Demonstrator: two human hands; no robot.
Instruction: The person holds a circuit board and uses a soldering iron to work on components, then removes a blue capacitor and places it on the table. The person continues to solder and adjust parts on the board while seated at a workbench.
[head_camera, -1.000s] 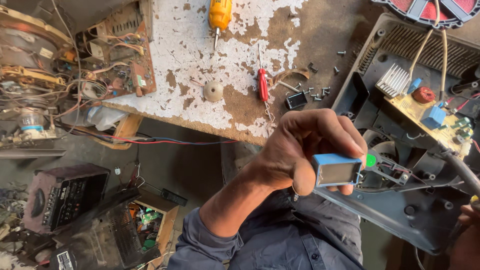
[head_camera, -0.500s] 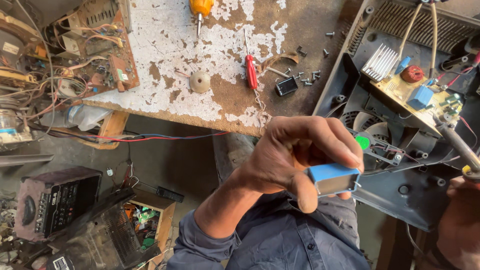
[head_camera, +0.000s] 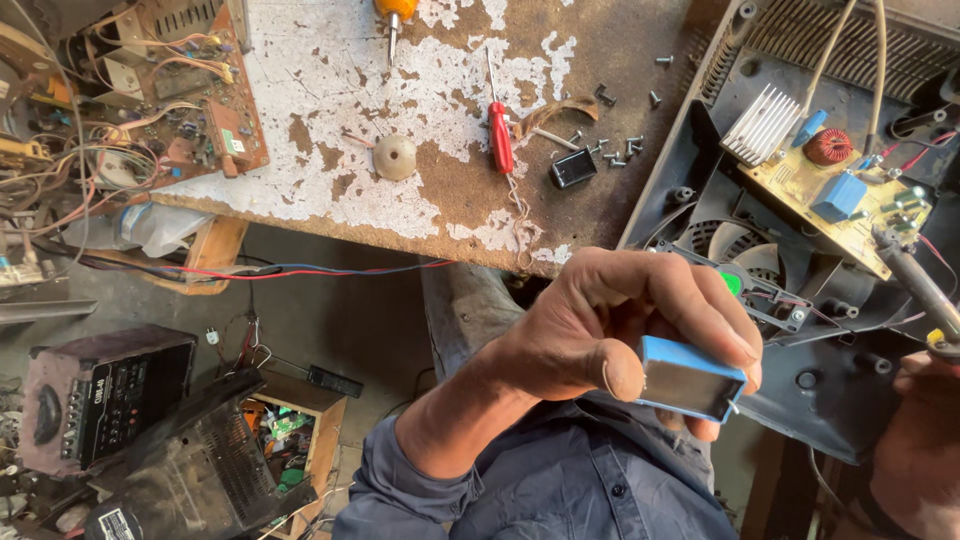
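- Lower and closer now than a second ago: the left hand (head_camera: 600, 330) has drawn the blue block (head_camera: 690, 378) away from the green part (head_camera: 733, 283) and down toward the body.
- Left fingers (head_camera: 700, 310) are closed on that block, thumb under its near end, fingertips over the top; it sits clear of the casing (head_camera: 800, 400), above the lap.
- Right hand (head_camera: 915, 440) shows only at the picture's edge, wrapped round a grey-handled tool (head_camera: 915, 280) whose tip lies by the circuit board (head_camera: 840, 195); its fingers seem closed on it.
- On the bench (head_camera: 330, 190): a red screwdriver (head_camera: 500, 135), loose screws (head_camera: 625, 150), a small black box (head_camera: 573, 168), a round knob (head_camera: 395, 157), all untouched.
- My read: this is the inspect-the-part step, block pulled out for a look.
- Next calls for steady holding and turning the block so its leads face up, without tugging the thin wires by the green part.
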